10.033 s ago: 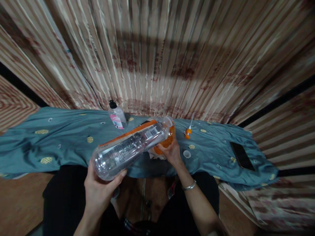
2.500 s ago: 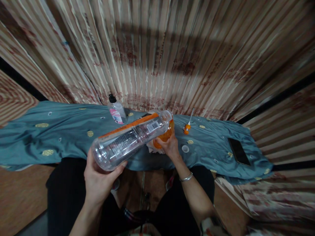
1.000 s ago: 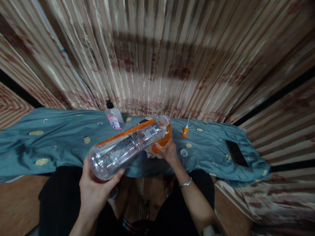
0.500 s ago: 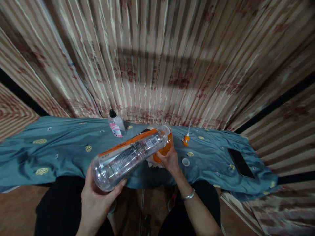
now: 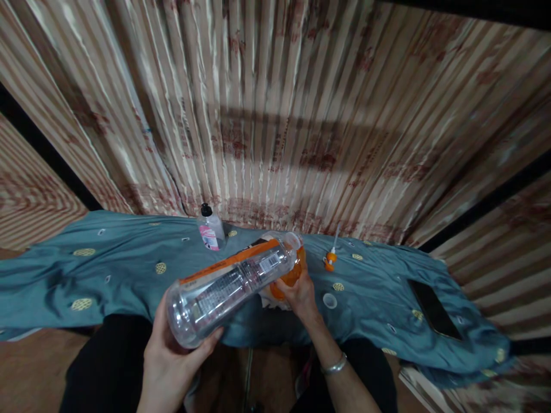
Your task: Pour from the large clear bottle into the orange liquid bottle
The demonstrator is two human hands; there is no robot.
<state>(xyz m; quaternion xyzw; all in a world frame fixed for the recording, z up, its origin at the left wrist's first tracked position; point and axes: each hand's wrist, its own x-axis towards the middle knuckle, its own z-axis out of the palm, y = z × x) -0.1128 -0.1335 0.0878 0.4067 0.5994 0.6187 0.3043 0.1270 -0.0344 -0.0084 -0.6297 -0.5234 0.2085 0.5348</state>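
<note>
My left hand (image 5: 170, 355) is wrapped round the base of a large clear plastic bottle (image 5: 228, 292) with an orange label. The bottle lies tilted, its uncapped neck at the upper right. That neck is at the top of an orange bottle (image 5: 297, 269), which my right hand (image 5: 303, 295) grips around its side. The large bottle partly hides the orange one, so I cannot tell whether liquid passes between them. Some crumpled white material (image 5: 275, 302) shows beneath the orange bottle. To the right lies an orange pump head (image 5: 330, 261) with its thin tube pointing up.
A teal patterned cloth (image 5: 129, 275) covers the narrow table. On it are a black-capped bottle (image 5: 210, 230) at the left back, a small translucent cap (image 5: 330, 301) and a black phone (image 5: 434, 310) at the right. A striped curtain (image 5: 267, 143) hangs behind.
The camera view has tipped a little, so everything sits lower and slightly further right. Both hands keep their grips, with the large bottle still tilted at the orange one.
</note>
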